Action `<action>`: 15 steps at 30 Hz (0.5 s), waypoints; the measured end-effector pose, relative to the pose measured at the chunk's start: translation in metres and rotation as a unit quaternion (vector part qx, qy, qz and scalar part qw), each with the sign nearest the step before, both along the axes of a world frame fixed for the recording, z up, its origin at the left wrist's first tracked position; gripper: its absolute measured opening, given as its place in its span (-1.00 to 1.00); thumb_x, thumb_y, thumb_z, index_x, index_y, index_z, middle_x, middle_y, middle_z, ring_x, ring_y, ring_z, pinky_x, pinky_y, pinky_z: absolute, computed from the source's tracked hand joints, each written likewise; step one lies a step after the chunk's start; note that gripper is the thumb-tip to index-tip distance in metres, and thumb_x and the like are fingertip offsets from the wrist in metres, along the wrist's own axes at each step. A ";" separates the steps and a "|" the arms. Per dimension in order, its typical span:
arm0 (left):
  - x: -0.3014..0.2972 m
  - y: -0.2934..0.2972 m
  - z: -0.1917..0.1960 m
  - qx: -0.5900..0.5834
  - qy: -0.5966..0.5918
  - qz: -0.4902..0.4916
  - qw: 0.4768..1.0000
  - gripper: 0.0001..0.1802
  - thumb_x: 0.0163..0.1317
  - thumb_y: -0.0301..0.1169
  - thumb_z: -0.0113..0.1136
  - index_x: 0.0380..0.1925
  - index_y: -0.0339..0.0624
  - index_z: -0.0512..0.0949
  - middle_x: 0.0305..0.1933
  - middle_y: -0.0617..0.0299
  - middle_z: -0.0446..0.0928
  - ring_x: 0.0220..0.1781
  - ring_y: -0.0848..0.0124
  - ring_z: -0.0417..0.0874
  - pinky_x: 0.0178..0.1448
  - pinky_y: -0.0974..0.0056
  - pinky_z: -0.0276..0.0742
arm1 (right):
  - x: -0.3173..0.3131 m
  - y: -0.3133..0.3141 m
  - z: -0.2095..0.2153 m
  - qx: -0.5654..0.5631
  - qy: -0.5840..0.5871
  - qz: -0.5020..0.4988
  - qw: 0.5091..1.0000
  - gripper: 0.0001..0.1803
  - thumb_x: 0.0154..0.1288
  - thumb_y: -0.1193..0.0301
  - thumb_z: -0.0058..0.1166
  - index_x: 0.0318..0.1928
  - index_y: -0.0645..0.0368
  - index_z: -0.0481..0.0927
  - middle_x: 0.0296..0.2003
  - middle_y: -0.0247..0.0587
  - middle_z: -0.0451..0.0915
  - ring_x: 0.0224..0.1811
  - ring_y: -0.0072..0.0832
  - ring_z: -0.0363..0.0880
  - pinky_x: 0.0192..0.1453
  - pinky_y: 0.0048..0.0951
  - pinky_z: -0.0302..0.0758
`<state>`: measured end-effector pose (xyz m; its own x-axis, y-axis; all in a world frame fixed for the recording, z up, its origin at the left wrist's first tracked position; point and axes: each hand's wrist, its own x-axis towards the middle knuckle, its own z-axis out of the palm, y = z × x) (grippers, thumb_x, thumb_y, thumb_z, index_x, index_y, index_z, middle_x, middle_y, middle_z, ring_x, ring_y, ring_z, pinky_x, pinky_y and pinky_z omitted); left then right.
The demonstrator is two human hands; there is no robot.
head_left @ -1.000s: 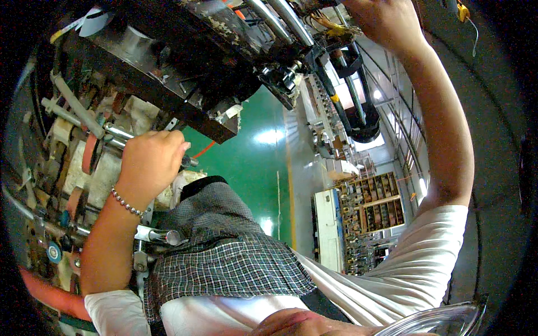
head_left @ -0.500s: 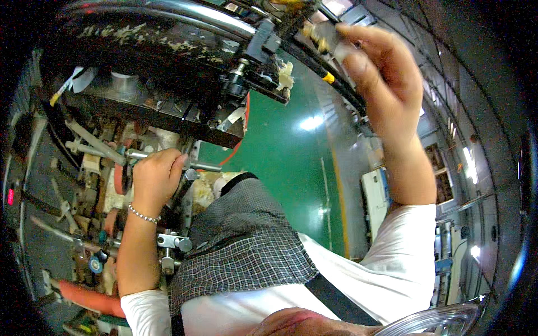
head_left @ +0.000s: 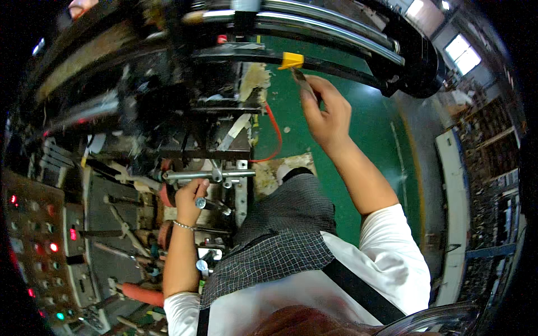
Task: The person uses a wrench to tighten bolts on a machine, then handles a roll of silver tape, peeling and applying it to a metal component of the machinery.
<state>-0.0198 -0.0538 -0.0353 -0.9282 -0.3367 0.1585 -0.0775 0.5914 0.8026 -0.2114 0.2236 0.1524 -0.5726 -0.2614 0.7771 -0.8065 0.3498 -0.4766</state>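
Observation:
My right hand point(head_left: 329, 115) is closed in a pinch on a thin, flat metal scraper point(head_left: 302, 84). The scraper's tip is at a yellow piece point(head_left: 292, 60) on a black bar point(head_left: 336, 70); whether they touch I cannot tell. Just left of that hand, a pale, ragged residue point(head_left: 255, 80) clings to the machine's edge. My left hand point(head_left: 189, 200), a beaded bracelet on its wrist, is closed at a metal rod point(head_left: 224, 174) low on the machine. Its thumb points up toward the rod, and the curled fingers are partly hidden.
Shiny steel rails point(head_left: 330, 35) cross the top, ending at a black cylinder point(head_left: 420, 70). A red hose point(head_left: 278, 131) curves over the green floor point(head_left: 370, 117). Clamps and rods surround my left forearm. A control panel point(head_left: 39, 241) with lit buttons is far left; a long pale cabinet point(head_left: 451, 185) stands right.
The view has swung, bringing the control panel into sight. My right hand has come lower and inward, its scraper now at the yellow piece. My left hand stays by the rod.

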 end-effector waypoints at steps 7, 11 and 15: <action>-0.014 0.013 0.001 0.110 0.001 -0.007 0.994 -0.58 0.44 -0.17 0.12 -0.47 -0.30 0.56 -0.57 0.25 0.56 -0.52 0.53 0.51 -0.39 0.37 0.42 | -0.091 -0.043 -0.020 -0.047 0.261 0.000 0.964 -0.68 0.18 0.54 0.23 -0.02 0.12 0.69 -0.17 -0.22 0.72 -0.32 -0.36 0.68 -0.23 -0.44 0.56; -0.012 0.010 -0.015 0.169 -0.013 0.021 0.985 -0.58 0.44 -0.18 0.13 -0.50 -0.30 0.54 -0.57 0.27 0.53 -0.50 0.53 0.51 -0.37 0.36 0.44 | -0.086 -0.057 -0.046 0.009 0.214 -0.019 0.977 -0.73 0.10 0.56 0.26 -0.13 0.12 0.72 -0.26 -0.23 0.73 -0.35 -0.34 0.68 -0.28 -0.30 0.55; -0.013 0.014 -0.010 0.133 -0.008 0.028 0.991 -0.52 0.46 -0.13 0.10 -0.56 -0.27 0.46 -0.59 0.32 0.43 -0.51 0.52 0.44 -0.36 0.30 0.43 | -0.073 -0.049 -0.048 -0.009 0.224 -0.014 0.975 -0.75 0.01 0.56 0.27 -0.22 0.08 0.71 -0.44 -0.28 0.69 -0.42 -0.32 0.66 -0.35 -0.28 0.45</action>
<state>-0.0325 -0.0401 -0.0455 -0.9089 -0.4150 0.0419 -0.1184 0.3530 0.9281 -0.2844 0.1743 0.1042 -0.1824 -0.2351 0.9547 -0.9250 0.3702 -0.0855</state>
